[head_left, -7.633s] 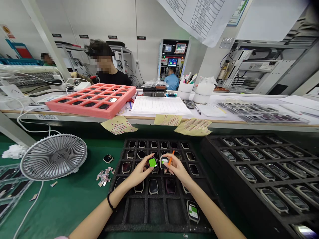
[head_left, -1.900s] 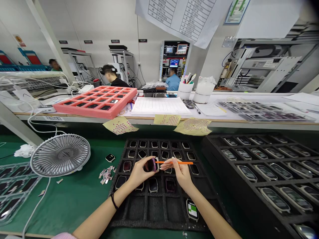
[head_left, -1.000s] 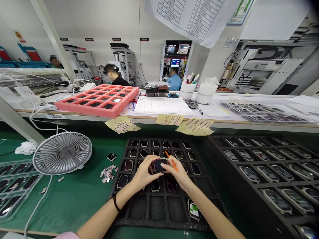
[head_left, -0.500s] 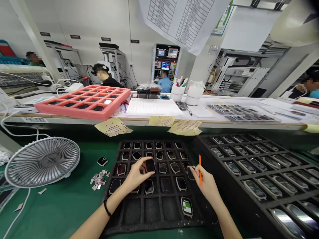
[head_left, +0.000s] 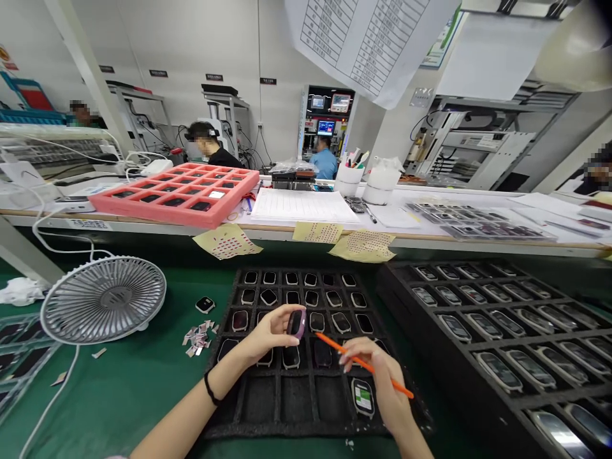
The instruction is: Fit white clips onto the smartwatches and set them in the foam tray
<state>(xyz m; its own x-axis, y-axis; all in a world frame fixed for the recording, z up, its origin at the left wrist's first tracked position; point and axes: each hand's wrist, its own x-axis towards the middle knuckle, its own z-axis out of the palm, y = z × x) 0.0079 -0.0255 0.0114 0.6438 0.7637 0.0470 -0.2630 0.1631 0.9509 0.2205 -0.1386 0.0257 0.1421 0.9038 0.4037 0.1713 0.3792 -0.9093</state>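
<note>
My left hand (head_left: 272,335) pinches a dark watch face with a purple edge (head_left: 297,324), tilted on its side above the black foam tray (head_left: 261,430). In my right hand (head_left: 375,370) is an orange stick (head_left: 363,364), its tip pointing left near the watch face without touching it. Square watch units sit in the tray's upper rows. One unit with a lit green and white screen (head_left: 363,396) lies in the front row at the right, beside my right hand. The other front-row pockets that show hold nothing.
A fan (head_left: 108,299) stands at left, near small scraps (head_left: 198,338) and a loose watch unit (head_left: 205,305). A second black tray (head_left: 459,376) with watches is at right. The shelf above holds a pink foam tray (head_left: 191,217), papers and pen cups (head_left: 349,180).
The watch face in my left hand has turned edge-on. My right hand has moved down and left, away from a unit at the tray's right; the orange stick has swung from upright to slanting leftward.
</note>
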